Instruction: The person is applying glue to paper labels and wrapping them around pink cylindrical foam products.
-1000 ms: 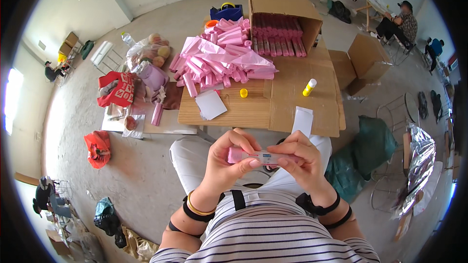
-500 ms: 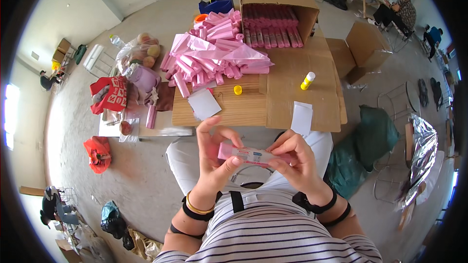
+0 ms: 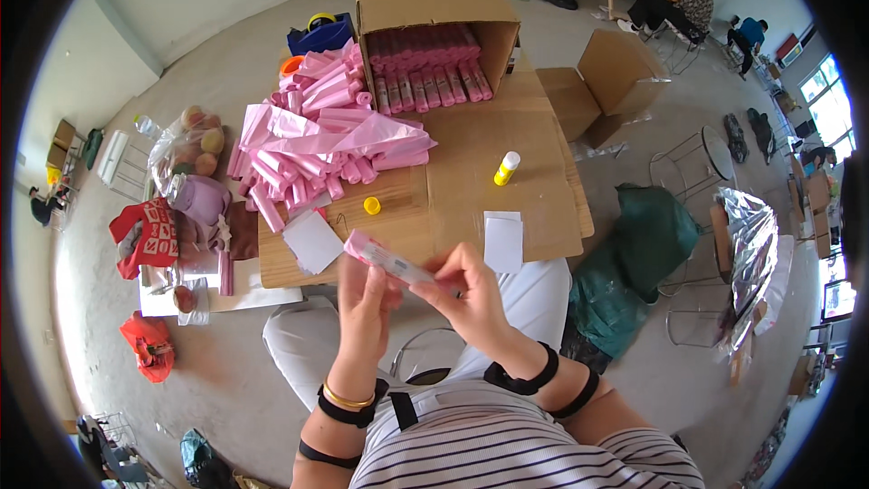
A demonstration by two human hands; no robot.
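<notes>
A slim pink roll [image 3: 391, 260] with a white label is held tilted above the person's lap, just off the near edge of the wooden table [image 3: 534, 208]. The left hand [image 3: 364, 301] pinches its lower side from beneath, while the right hand [image 3: 467, 291] grips its right end with fingers pressed together. On the table lie 2 white sheets [image 3: 503, 242], a yellow cap [image 3: 371, 206], a glue bottle [image 3: 506, 168], a heap of pink rolls [image 3: 312, 140] and, at the far edge, an open cardboard box [image 3: 425, 0] of more rolls.
</notes>
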